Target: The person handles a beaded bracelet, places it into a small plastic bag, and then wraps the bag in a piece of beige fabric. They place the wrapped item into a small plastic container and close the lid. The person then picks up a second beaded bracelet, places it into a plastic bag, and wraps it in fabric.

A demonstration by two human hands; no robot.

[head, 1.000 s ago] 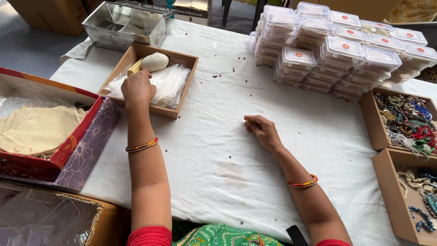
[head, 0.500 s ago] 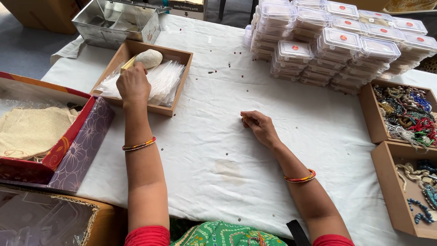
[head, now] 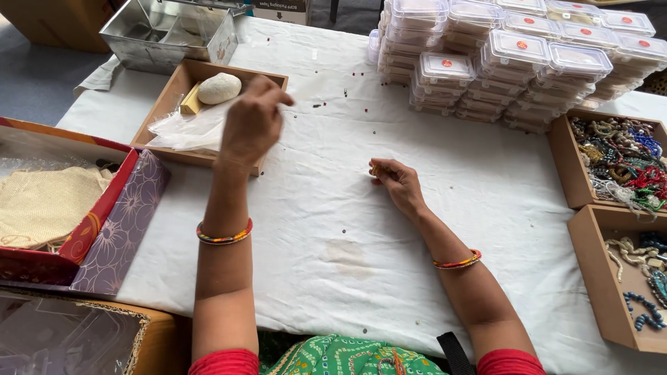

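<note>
Clear bags (head: pixel 182 128) — crumpled, lying in wooden tray (head: pixel 164 111).

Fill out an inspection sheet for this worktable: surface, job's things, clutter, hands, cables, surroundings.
Surface: white cloth, creased, faint stain near the middle.
Job's things: wooden tray holding clear plastic bags and a pale stone.
Clutter: loose beads scattered on the cloth.
Hands: left hand raised over the tray's edge, fingers pinched; right hand resting on the cloth.
Cables: nothing seen.
Surroundings: stacked clear lidded boxes, bead trays right, metal tin, red box left.
</note>
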